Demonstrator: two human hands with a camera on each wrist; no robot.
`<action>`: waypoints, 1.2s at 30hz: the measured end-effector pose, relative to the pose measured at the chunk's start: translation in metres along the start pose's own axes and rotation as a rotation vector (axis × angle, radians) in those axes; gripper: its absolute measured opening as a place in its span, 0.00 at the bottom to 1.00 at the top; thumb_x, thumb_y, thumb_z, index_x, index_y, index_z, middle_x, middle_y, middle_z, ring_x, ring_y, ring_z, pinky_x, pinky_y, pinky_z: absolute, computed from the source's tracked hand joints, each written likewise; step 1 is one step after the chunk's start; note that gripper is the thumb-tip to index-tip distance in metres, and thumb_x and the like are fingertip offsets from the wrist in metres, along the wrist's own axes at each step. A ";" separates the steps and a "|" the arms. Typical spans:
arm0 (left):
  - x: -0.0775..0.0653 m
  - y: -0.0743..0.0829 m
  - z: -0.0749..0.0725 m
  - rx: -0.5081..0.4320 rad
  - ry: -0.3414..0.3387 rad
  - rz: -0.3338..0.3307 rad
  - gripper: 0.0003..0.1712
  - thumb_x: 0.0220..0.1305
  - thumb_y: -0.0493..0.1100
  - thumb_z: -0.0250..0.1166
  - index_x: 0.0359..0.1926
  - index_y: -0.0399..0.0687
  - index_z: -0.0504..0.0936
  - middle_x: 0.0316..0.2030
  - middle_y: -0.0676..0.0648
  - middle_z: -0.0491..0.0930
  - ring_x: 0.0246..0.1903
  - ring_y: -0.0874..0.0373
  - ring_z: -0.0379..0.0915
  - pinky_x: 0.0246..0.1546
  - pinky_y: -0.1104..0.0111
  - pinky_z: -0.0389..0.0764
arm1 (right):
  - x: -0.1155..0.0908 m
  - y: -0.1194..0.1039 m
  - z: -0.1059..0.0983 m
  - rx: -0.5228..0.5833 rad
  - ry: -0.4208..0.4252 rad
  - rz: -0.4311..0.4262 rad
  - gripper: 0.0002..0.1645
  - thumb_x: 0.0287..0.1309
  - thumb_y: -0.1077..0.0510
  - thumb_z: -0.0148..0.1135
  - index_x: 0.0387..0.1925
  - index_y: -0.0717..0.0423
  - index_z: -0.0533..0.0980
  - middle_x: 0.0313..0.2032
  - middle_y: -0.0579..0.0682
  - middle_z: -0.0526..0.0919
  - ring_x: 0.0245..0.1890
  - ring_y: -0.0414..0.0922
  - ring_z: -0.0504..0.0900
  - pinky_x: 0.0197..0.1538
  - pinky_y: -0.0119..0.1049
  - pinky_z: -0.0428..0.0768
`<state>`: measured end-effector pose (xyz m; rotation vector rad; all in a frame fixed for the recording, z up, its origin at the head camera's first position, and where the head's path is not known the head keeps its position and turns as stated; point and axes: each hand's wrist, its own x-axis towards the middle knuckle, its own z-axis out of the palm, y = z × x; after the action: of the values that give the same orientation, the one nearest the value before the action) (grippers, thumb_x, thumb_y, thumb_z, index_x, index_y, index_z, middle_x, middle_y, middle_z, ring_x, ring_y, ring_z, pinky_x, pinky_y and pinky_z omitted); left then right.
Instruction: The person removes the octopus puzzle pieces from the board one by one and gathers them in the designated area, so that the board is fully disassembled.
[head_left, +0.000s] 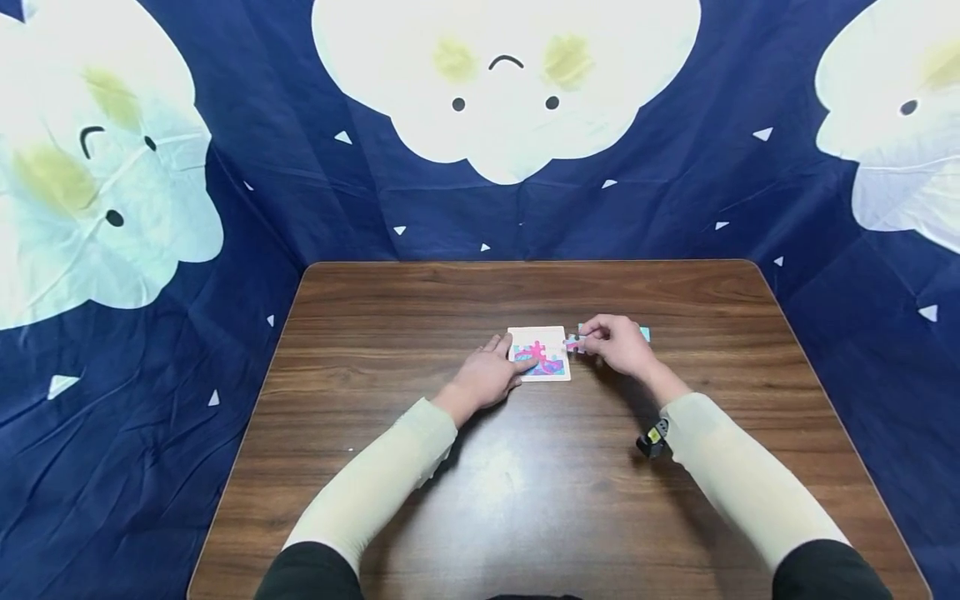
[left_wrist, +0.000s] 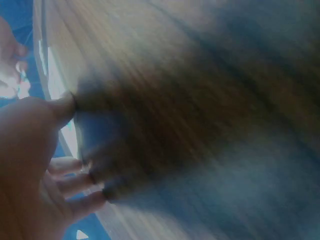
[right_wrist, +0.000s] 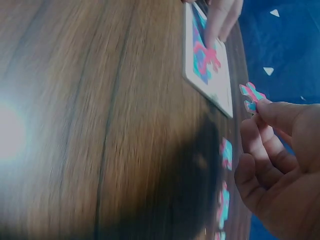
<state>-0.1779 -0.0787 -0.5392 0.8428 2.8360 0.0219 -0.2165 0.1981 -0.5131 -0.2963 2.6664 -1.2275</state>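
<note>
A white-framed jigsaw puzzle board [head_left: 553, 335], its lower part filled with pink, purple and blue pieces, lies flat on the table. My left hand [head_left: 486, 377] rests at its left side, with the thumb reaching over the pieces and the other fingers along the edge. My right hand [head_left: 618, 346] is just off the board's right side. In the right wrist view its thumb and index finger pinch a pink and light-blue puzzle piece [right_wrist: 253, 94], held above the table. In the left wrist view the board shows only as a bright sliver beside my hand.
Several loose puzzle pieces [right_wrist: 226, 152] lie on the table right of the board, partly hidden under my right hand in the head view. The wooden table [head_left: 390, 308] backs onto a dark blue cloth [head_left: 450, 208] with clouds. A black wrist device [head_left: 652, 439] hangs by the right sleeve.
</note>
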 end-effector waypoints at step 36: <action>-0.011 -0.010 0.011 -0.111 0.133 0.038 0.24 0.76 0.54 0.59 0.69 0.61 0.78 0.73 0.39 0.67 0.73 0.41 0.64 0.71 0.50 0.70 | -0.043 0.080 -0.054 -0.285 0.164 0.097 0.11 0.64 0.56 0.68 0.43 0.59 0.88 0.40 0.58 0.91 0.45 0.58 0.86 0.51 0.55 0.78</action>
<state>-0.1727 -0.0936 -0.5492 0.9021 2.9092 0.2468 -0.1972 0.2994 -0.5358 -0.1072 2.9593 -0.8782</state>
